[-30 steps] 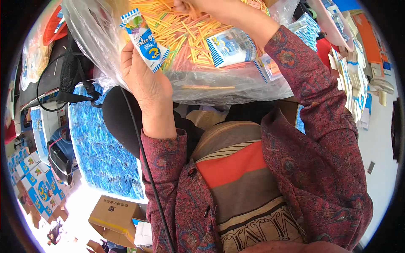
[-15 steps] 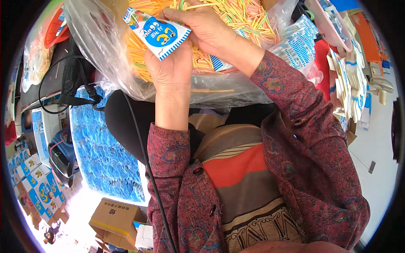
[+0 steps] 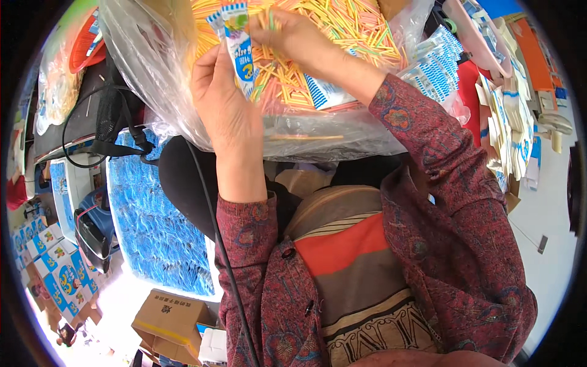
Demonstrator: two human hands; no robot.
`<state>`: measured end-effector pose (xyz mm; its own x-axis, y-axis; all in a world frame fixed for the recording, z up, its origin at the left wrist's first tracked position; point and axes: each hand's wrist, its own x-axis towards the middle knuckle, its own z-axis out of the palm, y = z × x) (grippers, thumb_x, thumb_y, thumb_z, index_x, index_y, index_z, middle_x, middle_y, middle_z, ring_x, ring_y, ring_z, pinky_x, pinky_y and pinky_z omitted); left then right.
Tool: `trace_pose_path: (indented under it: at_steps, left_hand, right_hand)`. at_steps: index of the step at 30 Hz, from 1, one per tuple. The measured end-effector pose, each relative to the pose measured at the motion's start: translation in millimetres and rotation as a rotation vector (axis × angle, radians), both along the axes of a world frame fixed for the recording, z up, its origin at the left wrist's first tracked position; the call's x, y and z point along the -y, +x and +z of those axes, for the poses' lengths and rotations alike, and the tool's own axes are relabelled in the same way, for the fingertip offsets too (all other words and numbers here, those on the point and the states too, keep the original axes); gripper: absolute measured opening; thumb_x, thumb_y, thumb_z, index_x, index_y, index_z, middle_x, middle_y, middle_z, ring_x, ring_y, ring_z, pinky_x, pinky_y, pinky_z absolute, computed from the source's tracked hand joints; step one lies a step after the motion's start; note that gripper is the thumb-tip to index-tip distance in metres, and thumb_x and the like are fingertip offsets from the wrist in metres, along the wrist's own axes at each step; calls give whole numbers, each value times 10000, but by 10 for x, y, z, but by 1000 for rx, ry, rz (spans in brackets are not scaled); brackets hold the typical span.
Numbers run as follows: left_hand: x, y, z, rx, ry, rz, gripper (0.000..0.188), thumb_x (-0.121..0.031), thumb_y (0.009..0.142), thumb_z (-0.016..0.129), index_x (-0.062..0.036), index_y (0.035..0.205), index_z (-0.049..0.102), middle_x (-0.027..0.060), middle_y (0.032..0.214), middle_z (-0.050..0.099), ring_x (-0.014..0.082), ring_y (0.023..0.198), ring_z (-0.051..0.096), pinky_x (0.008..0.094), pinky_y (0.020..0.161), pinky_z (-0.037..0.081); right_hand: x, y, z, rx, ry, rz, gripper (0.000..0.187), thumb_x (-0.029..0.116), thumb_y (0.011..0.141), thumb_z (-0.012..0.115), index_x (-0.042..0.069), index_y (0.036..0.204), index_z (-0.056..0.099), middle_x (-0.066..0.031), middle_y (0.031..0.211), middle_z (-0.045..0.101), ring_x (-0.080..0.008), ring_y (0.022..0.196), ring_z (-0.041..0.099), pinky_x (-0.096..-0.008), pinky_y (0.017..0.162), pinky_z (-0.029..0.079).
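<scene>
Item: one small packet [image 3: 242, 55], white and blue with striped ends; upright, slightly tilted, above the left part of the open clear plastic bag [image 3: 373, 139].

Left hand [image 3: 229, 116]: thumb and fingers pinching the packet by its sides.

Right hand [image 3: 302, 41]: just beside the packet's upper part, over the middle of the bag; fingers drawn together, pinching a thin green stick [image 3: 271, 19], partly blurred. Whether further sticks are gripped: cannot tell.

Bag contents: loose thin sticks [image 3: 345, 33], yellow, orange, pink and green, in a heap. A second packet [image 3: 328, 95], striped at one end, lies on them toward the near edge, partly behind the right forearm.

At the bag's right edge: a fan of striped packets [image 3: 431, 66]. Beyond its upper right corner: a pink basket [image 3: 470, 40].

Left of the bag's near left corner: blue packets [image 3: 162, 214], massed in rows.
</scene>
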<state>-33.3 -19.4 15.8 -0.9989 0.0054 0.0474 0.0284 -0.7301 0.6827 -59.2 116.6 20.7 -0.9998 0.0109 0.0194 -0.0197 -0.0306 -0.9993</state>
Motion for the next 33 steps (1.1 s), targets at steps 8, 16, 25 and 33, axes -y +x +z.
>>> trace_pose_path:
  at_steps: [8,16,25,33]
  left_hand:
    - [-40,117,80,-91,-172,74,60,-17,902,647,-24,951,613,32,931,621,101,865,573,241,815,465]
    - [-66,110,-22,-167,-354,104,97,9,853,687,-38,918,634,55,1060,583,138,991,548,275,869,458]
    - [-95,109,-23,-294,-608,157,90,-16,823,719,-60,873,659,67,1080,571,172,1050,534,303,936,432]
    - [-89,91,-34,-223,-473,37,92,-13,824,720,-45,872,649,59,1048,582,160,1026,540,291,929,426]
  right_hand:
    - [-129,42,194,72,107,-29,263,62,904,560,60,1155,639,4,772,616,-62,631,546,-225,558,445]
    - [-233,445,1360,296,246,-65,211,250,964,607,40,971,624,-28,825,643,-94,758,586,-265,677,501]
    - [-585,405,1062,-12,550,235,269,236,919,653,27,1085,685,-38,936,692,-95,860,603,-258,746,497]
    - [-668,359,999,57,455,288,276,224,905,662,14,1083,687,-49,928,700,-96,848,613,-261,752,505]
